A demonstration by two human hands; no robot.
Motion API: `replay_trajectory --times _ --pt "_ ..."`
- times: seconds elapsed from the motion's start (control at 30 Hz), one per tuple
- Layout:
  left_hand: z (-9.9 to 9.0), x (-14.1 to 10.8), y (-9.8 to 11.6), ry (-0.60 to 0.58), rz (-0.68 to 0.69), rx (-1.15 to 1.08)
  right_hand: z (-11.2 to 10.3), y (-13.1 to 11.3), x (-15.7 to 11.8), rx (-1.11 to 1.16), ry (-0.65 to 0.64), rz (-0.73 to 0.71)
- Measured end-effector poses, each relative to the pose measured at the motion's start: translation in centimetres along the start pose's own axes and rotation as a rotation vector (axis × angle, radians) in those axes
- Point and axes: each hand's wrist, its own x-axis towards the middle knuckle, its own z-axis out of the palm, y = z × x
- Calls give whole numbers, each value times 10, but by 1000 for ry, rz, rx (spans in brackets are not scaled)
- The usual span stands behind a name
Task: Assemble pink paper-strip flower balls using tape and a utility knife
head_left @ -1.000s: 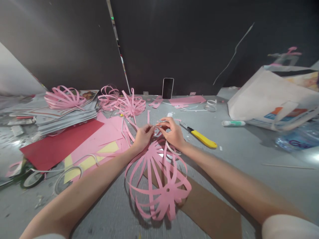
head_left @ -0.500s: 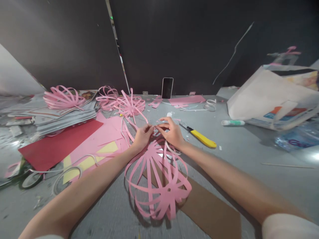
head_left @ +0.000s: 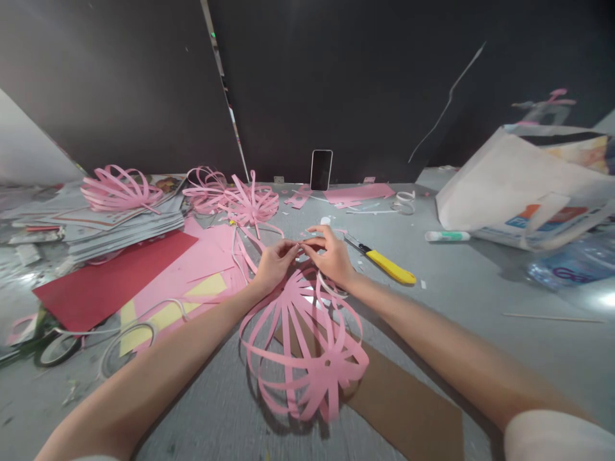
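My left hand (head_left: 277,264) and my right hand (head_left: 330,256) meet at the fingertips above the middle of the table, both pinched. What lies between the fingertips is too small to make out. Just below them, toward me, sits a round cage of pink paper strips (head_left: 331,363), its far end partly behind my hands. A white cord loop (head_left: 331,287) lies under my right hand. Brown cardboard (head_left: 408,410) is partly under the pink cage. To the right of my right hand lies a yellow-handled cutter (head_left: 391,267).
Pink strip balls (head_left: 252,203) stand at the back left, beside stacked papers (head_left: 125,229). Red paper (head_left: 113,278), scissors (head_left: 57,349) and white cord (head_left: 127,333) lie left. A phone (head_left: 321,170) leans at the back. Right are a glue stick (head_left: 448,236), a white bag (head_left: 490,186) and a bottle (head_left: 571,262).
The whole view has shifted very slightly. My fingertips have moved a little against each other, and the pink cage has barely moved.
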Motion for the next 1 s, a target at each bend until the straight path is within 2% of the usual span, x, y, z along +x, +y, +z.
replay_trajectory --times 0.47,1.0 --pt "2 -2 4 33 19 74 -1 0 0 -14 -16 -9" --pt "3 -3 7 15 15 98 1 5 1 -3 -10 -40"
